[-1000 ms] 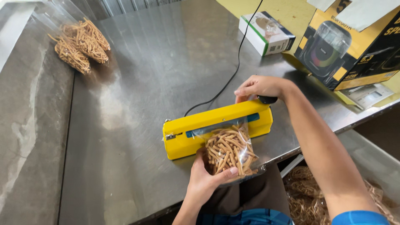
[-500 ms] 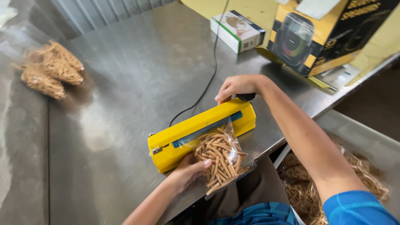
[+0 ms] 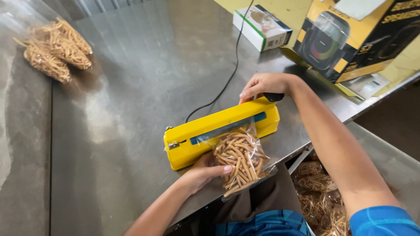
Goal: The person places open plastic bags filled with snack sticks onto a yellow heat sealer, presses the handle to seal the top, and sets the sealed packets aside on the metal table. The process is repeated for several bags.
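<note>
A yellow heat sealer (image 3: 221, 131) lies near the front edge of the steel table (image 3: 131, 87), its arm pressed down. My right hand (image 3: 262, 85) rests on the black handle at the sealer's right end. A clear plastic bag of thin tan snack sticks (image 3: 240, 159) hangs from the sealer's jaw over the table edge. My left hand (image 3: 203, 172) holds this bag from the left side, thumb across its front.
Two filled bags of snack sticks (image 3: 54, 50) lie at the far left of the table. A black cord (image 3: 227, 74) runs back from the sealer. A small white box (image 3: 261, 27) and a large yellow-black carton (image 3: 350, 39) stand at the back right. A bin of loose sticks (image 3: 319, 196) sits below right.
The view has shifted slightly. My left hand has slid up from under the bag to grip its left side. My right hand stays pressing on the sealer handle.
</note>
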